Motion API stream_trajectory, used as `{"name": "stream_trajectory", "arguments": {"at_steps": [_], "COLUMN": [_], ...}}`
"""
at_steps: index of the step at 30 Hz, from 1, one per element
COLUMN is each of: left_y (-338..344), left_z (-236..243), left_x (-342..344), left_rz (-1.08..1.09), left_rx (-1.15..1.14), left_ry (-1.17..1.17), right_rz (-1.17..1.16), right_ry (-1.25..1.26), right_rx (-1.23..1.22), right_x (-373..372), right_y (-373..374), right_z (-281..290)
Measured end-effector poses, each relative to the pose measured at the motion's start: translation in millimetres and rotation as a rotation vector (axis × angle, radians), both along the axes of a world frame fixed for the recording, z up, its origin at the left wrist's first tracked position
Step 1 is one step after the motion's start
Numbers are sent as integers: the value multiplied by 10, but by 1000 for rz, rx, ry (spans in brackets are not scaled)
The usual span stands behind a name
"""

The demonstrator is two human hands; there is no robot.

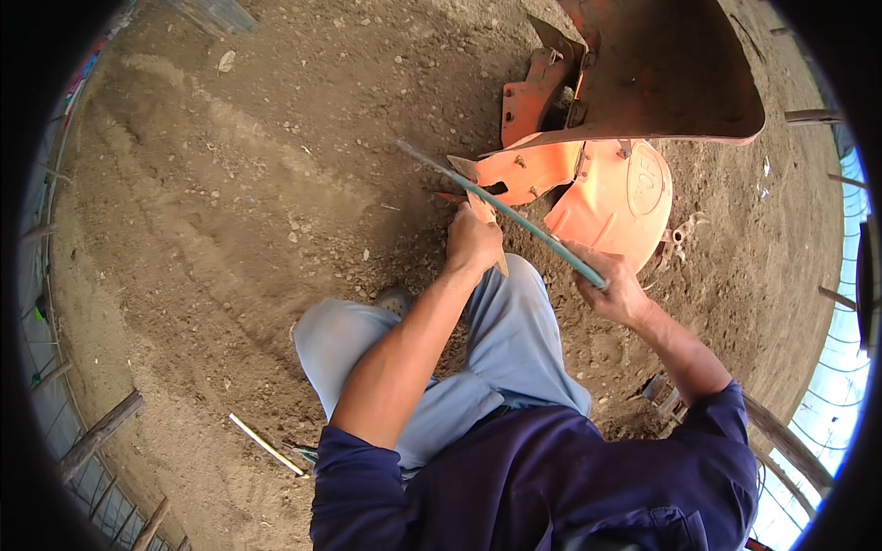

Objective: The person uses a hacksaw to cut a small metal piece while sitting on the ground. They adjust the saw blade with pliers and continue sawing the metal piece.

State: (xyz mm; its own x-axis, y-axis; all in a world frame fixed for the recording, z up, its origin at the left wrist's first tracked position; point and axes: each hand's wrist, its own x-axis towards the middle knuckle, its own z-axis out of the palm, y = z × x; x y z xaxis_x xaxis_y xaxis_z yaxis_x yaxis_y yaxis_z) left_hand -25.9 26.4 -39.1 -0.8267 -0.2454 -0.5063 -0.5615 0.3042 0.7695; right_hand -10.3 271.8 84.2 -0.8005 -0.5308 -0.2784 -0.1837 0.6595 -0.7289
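My left hand (473,241) is closed around a flat, pointed orange metal piece (483,208); one end sticks out below my fingers. In my right hand (617,285) is a long, thin green rod (528,227), held near its lower end. The rod slants up to the left, and its far end looks greyish and blurred. It crosses over the orange piece close to my left hand; I cannot tell whether they touch. Just beyond lies an orange plough-like implement (611,197) with a rounded plate, bolts and a slot.
A broad, dirt-covered curved metal plate (675,69) rises from the implement. Bare soil with small stones surrounds me. A white stick (266,445) lies at lower left, and a metal object (661,395) sits near my right elbow. Wooden posts (101,436) stand along the edges.
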Motion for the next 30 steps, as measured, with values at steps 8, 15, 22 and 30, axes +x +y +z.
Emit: {"name": "stream_trajectory", "arguments": {"at_steps": [8, 15, 22, 30], "left_y": [-57, -72, -57, -72], "left_z": [28, 42, 10, -40], "left_x": [-40, -15, -11, -9], "left_rz": [-131, -131, -131, -171], "left_rx": [96, 159, 92, 62], "left_ry": [116, 113, 227, 220], "right_rz": [148, 152, 184, 157], "right_ry": [187, 213, 164, 173], "right_rx": [204, 164, 178, 80], "right_x": [107, 229, 245, 287], "right_y": [123, 387, 460, 473], "right_z": [117, 309, 354, 352]}}
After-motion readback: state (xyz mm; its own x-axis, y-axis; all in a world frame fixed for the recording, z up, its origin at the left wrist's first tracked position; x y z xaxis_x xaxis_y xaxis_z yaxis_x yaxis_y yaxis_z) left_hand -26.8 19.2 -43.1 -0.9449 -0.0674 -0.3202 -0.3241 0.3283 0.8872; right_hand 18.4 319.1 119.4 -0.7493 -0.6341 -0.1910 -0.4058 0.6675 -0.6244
